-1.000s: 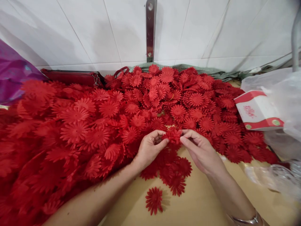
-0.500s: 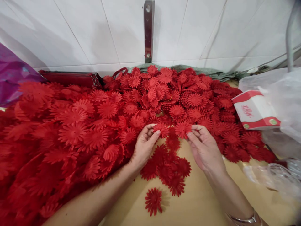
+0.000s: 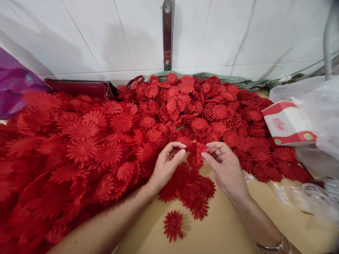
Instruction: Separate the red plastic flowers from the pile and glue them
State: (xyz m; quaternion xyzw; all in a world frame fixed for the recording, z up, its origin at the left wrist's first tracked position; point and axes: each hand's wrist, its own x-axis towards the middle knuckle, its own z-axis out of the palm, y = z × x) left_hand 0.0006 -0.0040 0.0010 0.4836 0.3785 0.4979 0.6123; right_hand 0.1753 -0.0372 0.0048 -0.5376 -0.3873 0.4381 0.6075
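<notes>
Closer together than half a second ago, our hands have drawn in over the bench: the left (image 3: pixel 165 165) has edged right, the right (image 3: pixel 230 169) has come left, and the two flat red flower pieces then spread apart, one at each hand, no longer show separately. We take this to mean the pieces are being handled near one another.

At far left we see a shiny purple plastic sheet (image 3: pixel 16 81), then a dark red bag with a metal clasp (image 3: pixel 76 88) near the white tiled wall (image 3: pixel 100 21). A broad heap of many-petalled red flower pieces (image 3: pixel 84 128) spreads from there across the bench.

Our left hand's thumb and forefinger are narrow, tips just apart; red petals lie behind them, so we cannot tell whether they hold anything. Between the hands, our right thumb and fingers pinch a bright red flower piece (image 3: pixel 199 151) by its edge. Below it lies a loose cluster of darker red pieces (image 3: pixel 199 206), with a single red flower (image 3: pixel 173 225) apart on the tan bench (image 3: pixel 212 233). Rightmost are a white-and-red carton (image 3: pixel 287 123) and a translucent plastic bag (image 3: pixel 328 102).
</notes>
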